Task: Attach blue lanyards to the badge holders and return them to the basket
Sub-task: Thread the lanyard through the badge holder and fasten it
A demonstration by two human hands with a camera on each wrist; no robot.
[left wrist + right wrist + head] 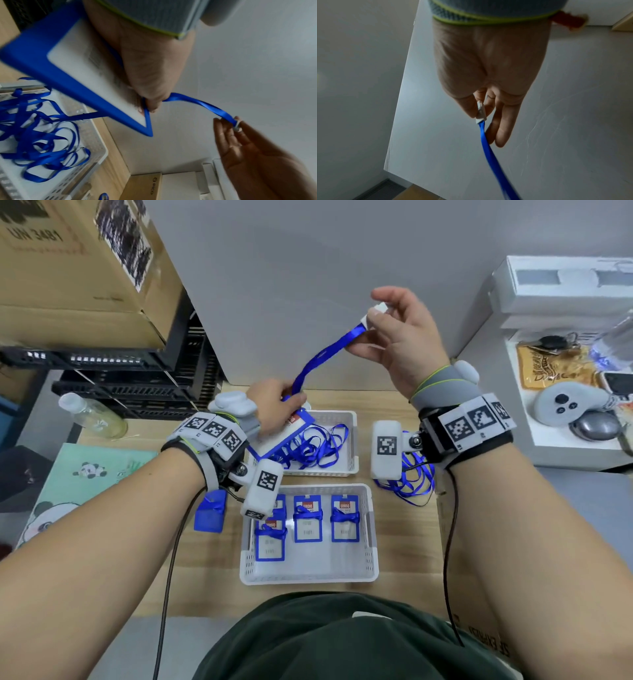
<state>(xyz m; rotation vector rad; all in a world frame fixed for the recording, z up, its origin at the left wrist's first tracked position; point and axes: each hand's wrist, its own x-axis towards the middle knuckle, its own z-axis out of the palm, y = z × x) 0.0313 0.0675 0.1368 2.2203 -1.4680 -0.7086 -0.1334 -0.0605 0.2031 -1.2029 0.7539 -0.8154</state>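
Observation:
My left hand [277, 409] grips the top of a blue-framed badge holder [284, 436] above the far white basket [349, 419], which holds loose blue lanyards [315, 446]. A blue lanyard [325, 354] runs from the holder's top up to my raised right hand [394, 333], which pinches its white clip [371, 316] between thumb and fingers. In the left wrist view the holder [82, 75] and ribbon [202, 105] show close up; the right wrist view shows the clip [480, 112] in my fingertips. The near basket [371, 542] holds several badge holders [308, 518] wrapped in lanyards.
More blue lanyards [407, 484] lie on the wooden table right of the baskets. A blue badge holder [210, 511] lies left of the near basket. A clear bottle [92, 416] stands far left, cardboard boxes and black crates behind. A white shelf with a controller [565, 405] is at right.

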